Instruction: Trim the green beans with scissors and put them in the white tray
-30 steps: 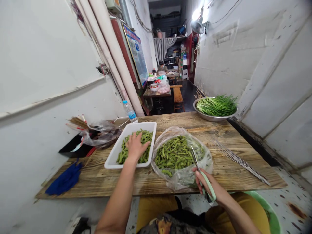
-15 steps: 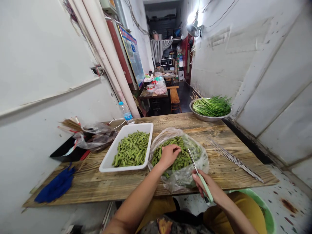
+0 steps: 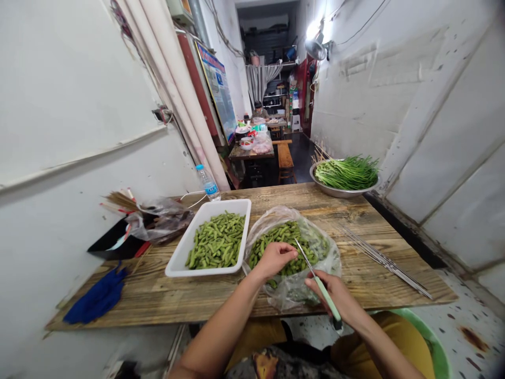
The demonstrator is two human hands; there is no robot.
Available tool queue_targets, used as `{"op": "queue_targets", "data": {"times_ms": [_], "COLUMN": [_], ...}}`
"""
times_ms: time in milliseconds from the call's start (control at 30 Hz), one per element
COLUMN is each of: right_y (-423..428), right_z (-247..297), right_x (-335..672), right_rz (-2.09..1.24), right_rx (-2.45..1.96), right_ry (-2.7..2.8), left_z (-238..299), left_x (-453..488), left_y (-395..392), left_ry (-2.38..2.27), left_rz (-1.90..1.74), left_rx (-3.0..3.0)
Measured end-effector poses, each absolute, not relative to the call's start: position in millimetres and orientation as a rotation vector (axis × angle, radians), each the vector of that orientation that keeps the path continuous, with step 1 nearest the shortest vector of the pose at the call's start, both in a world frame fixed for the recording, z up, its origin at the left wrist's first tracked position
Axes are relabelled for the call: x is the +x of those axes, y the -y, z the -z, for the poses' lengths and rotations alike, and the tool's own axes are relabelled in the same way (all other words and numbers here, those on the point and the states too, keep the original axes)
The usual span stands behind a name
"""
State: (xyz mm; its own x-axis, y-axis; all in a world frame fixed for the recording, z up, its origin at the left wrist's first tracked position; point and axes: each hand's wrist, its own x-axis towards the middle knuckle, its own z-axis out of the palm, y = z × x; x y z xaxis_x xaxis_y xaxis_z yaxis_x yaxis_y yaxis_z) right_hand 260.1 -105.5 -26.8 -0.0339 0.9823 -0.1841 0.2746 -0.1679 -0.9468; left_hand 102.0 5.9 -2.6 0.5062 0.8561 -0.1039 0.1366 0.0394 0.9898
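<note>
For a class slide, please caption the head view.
Right hand holding scissors, left hand over a bag of green pods beside a white tray.

Scuffed white walls (image 3: pixel 379 110) flank us, a bright light (image 3: pixel 314 29) glaring by a wall fan (image 3: pixel 315 50) high beyond our right hand (image 3: pixel 341 296). Well past our left hand (image 3: pixel 275 260), a wooden bench (image 3: pixel 285 156) stands on dark floor (image 3: pixel 303 150), a grey curtain (image 3: pixel 260 79) hanging farther back.

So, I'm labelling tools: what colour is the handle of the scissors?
The handle is mostly pale green, clearest in the head view.
</note>
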Motion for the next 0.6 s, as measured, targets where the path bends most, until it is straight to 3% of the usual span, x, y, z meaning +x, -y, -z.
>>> {"op": "queue_targets", "data": {"times_ms": [267,600], "right_y": [103,100], "right_z": [34,24], "right_x": [255,250], "right_rz": [-1.487,-1.488], "right_rx": [-1.385,-1.323], "right_ry": [1.211,1.213], "left_z": [8,5], "left_x": [98,101], "left_y": [-10,-1], "left_ry": [-0.769,-0.766], "left_rz": [-0.823,-0.894], "left_rx": [0.843,0.798]}}
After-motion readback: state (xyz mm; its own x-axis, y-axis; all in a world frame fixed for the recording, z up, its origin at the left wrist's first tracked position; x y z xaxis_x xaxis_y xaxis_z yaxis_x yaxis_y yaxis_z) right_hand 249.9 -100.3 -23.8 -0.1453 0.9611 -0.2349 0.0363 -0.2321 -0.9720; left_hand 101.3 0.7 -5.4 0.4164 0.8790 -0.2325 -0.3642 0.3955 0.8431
